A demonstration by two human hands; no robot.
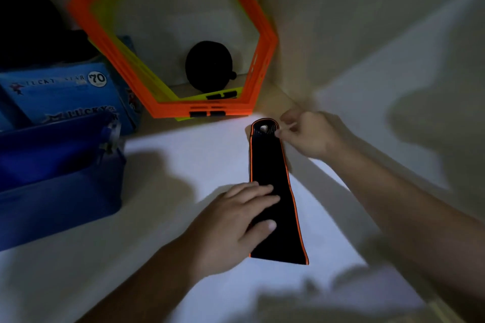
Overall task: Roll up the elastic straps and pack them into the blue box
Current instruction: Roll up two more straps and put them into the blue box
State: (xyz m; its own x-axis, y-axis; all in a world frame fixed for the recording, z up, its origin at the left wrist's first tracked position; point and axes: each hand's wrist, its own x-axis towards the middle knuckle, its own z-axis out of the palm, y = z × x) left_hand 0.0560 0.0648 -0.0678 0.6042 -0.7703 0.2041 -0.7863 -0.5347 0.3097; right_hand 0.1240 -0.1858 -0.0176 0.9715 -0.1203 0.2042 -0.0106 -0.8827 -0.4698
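A black elastic strap [275, 173] with orange edges lies flat and lengthwise on the white surface, its far end curled into a small loop. My left hand [236, 217] rests flat on the strap's near half, fingers spread. My right hand [309, 134] pinches the strap's far looped end between thumb and fingertips. The blue box [60, 191] stands open at the left. A rolled black strap [208, 65] sits at the back, seen through the orange frames.
Orange and yellow hexagon frames [265, 42] lean against the back wall. A light-blue carton [65, 92] marked 70 stands behind the blue box, with dark items on top. Walls close in at the back and right.
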